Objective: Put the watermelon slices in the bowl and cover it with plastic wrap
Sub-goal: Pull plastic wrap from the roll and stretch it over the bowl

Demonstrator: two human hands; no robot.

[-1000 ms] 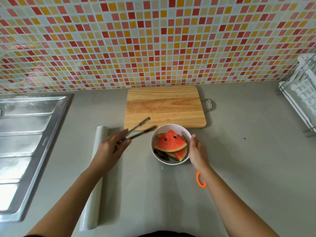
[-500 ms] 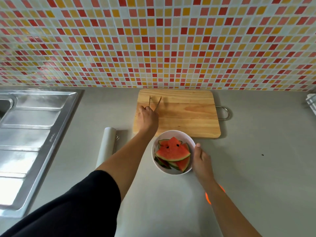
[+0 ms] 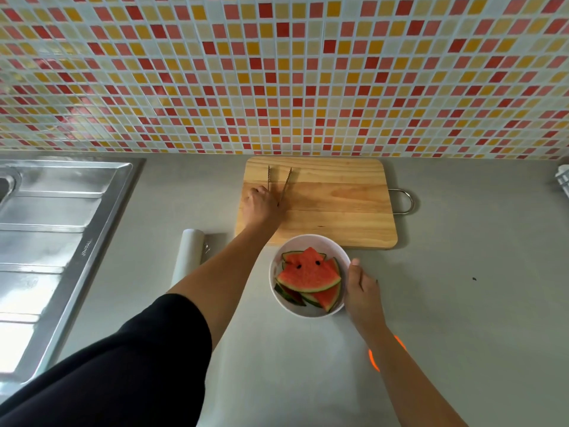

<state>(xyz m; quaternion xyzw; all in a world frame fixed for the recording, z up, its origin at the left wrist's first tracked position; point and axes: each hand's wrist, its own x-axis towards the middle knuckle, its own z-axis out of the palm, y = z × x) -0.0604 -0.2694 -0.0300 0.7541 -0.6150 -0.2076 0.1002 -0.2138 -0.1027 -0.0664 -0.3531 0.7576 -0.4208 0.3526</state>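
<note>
Your left arm wears a plain black sleeve [image 3: 123,365], loose and smooth, which fills the near left corner and ends partway along the arm. Beyond its hem the forearm is bare down to the left grip [image 3: 261,208], and the right forearm is bare to the right grip [image 3: 360,288]. A thin bright orange band [image 3: 372,359] circles your right wrist.

- The left arm, black sleeve [image 3: 129,365] at its upper part, stretches far forward, nearly straight.
- The left hand [image 3: 261,208] is knuckles up, its fingers curled round tongs [image 3: 284,188] that point away from it.
- The right forearm angles inward, nearer the body.
- The right hand [image 3: 361,291], behind and to the right of the left hand, cups the bowl [image 3: 303,241], thumb on its rim.
</note>
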